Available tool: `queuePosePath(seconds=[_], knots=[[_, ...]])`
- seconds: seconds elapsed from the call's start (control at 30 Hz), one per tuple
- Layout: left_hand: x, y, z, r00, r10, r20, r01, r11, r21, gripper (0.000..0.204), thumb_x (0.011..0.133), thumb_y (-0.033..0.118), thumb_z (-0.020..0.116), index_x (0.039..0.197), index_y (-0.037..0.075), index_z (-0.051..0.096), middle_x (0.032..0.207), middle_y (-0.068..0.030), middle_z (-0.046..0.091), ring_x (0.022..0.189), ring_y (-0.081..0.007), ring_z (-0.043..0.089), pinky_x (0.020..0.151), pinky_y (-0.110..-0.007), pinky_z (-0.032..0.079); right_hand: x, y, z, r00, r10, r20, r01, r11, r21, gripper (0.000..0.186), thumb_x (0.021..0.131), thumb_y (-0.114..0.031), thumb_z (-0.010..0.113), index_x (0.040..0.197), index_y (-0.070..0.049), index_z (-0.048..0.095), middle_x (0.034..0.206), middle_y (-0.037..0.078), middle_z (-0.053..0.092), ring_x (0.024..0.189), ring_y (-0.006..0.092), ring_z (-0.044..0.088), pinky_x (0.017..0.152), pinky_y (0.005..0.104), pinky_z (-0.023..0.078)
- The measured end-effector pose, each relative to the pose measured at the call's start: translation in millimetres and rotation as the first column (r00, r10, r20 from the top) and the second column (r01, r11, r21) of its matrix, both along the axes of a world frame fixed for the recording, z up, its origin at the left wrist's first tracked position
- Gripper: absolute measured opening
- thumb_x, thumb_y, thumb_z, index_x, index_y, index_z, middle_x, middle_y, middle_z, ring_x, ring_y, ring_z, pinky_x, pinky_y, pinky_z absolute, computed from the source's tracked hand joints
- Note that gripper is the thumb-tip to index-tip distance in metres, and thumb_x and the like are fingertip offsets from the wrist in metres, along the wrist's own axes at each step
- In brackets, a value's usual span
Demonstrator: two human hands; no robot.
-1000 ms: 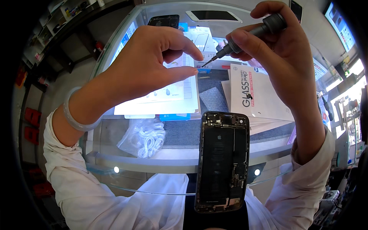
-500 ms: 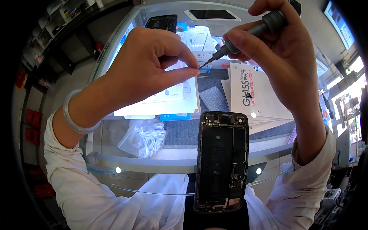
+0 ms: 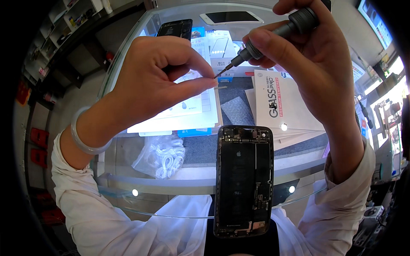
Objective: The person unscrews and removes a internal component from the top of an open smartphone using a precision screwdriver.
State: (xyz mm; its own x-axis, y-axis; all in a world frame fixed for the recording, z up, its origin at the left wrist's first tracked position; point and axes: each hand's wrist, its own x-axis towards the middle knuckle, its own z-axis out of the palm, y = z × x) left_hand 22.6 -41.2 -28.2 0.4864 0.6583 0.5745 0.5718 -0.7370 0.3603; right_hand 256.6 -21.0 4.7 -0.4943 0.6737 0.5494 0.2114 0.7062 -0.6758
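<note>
My right hand (image 3: 311, 55) holds a grey precision screwdriver (image 3: 279, 36) on a slant, its thin bit pointing down and left. Thumb and forefinger of my left hand (image 3: 160, 72) are pinched together at the tip of that bit; anything tiny between them is too small to make out. Below the hands, an opened smartphone (image 3: 239, 179) with its battery and inner parts bare lies at the near edge of the glass counter. A small dark part (image 3: 272, 105) rests on the white envelope-like packs (image 3: 267, 87), to the left of my right wrist.
Toward the far side lie another opened phone (image 3: 176, 29) and a white phone (image 3: 232, 17). Papers (image 3: 205, 113) and small boxes (image 3: 220, 47) sit under and beyond my left hand. A clear bag of white cables (image 3: 164, 158) lies near the front, and bubble wrap (image 3: 237, 111) mid-counter.
The whole view has shifted slightly, so most things sit a little further left. Both hands keep the same pose, with the screwdriver tip still at my left fingertips.
</note>
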Motion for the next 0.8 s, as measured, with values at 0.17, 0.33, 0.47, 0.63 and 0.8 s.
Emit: queuePosePath(seconds=[0.17, 0.33, 0.47, 0.63, 0.8], knots=[[1, -2, 0, 1.000, -0.005, 0.014, 0.004, 1.000, 0.000, 0.009, 0.077, 0.007, 0.082, 0.081, 0.004, 0.074, 0.062, 0.0014, 0.051, 0.052, -0.0057, 0.037, 0.048, -0.025, 0.026, 1, 0, 1, 0.998, 0.034, -0.047, -0.037, 0.997, -0.072, 0.036, 0.093, -0.007, 0.069, 0.112, -0.001, 0.039, 0.087, 0.013, 0.064, 0.082, 0.0122, 0.069, 0.073, 0.0218, 0.058], [2, -3, 0, 0.999, -0.014, 0.037, 0.015, 1.000, -0.015, 0.008, 0.077, 0.006, 0.081, 0.081, 0.004, 0.074, 0.062, 0.0015, 0.051, 0.052, -0.0056, 0.037, 0.048, -0.025, 0.026, 0, -3, -4, 0.999, -0.032, -0.006, 0.032, 0.999, 0.033, 0.037, 0.092, -0.006, 0.069, 0.113, -0.001, 0.039, 0.088, 0.014, 0.065, 0.082, 0.0128, 0.069, 0.074, 0.0233, 0.058], [2, -3, 1, 1.000, -0.010, 0.020, 0.010, 1.000, -0.006, 0.008, 0.077, 0.006, 0.081, 0.081, 0.004, 0.074, 0.062, 0.0015, 0.052, 0.052, -0.0055, 0.037, 0.048, -0.025, 0.026, 2, -4, -1, 1.000, -0.015, 0.002, 0.015, 0.997, 0.072, 0.039, 0.091, -0.005, 0.070, 0.113, -0.001, 0.038, 0.087, 0.014, 0.066, 0.081, 0.0133, 0.070, 0.075, 0.0248, 0.059], [2, -3, 0, 0.999, -0.019, 0.042, 0.020, 1.000, -0.017, 0.007, 0.077, 0.006, 0.080, 0.081, 0.004, 0.074, 0.062, 0.0014, 0.052, 0.051, -0.0052, 0.037, 0.047, -0.025, 0.026, 5, -1, 1, 0.999, 0.052, -0.010, -0.052, 0.998, 0.018, 0.040, 0.090, -0.005, 0.071, 0.113, -0.002, 0.039, 0.087, 0.014, 0.067, 0.081, 0.0131, 0.070, 0.075, 0.0249, 0.059], [1, -3, 0, 1.000, -0.009, 0.012, 0.009, 1.000, -0.013, 0.007, 0.077, 0.006, 0.080, 0.081, 0.004, 0.074, 0.061, 0.0017, 0.051, 0.051, -0.0050, 0.037, 0.047, -0.024, 0.026, 10, 12, -1, 0.964, 0.228, -0.140, -0.238, 0.970, -0.059, 0.040, 0.089, -0.004, 0.072, 0.112, -0.002, 0.039, 0.087, 0.014, 0.067, 0.080, 0.0127, 0.070, 0.074, 0.0240, 0.058]])
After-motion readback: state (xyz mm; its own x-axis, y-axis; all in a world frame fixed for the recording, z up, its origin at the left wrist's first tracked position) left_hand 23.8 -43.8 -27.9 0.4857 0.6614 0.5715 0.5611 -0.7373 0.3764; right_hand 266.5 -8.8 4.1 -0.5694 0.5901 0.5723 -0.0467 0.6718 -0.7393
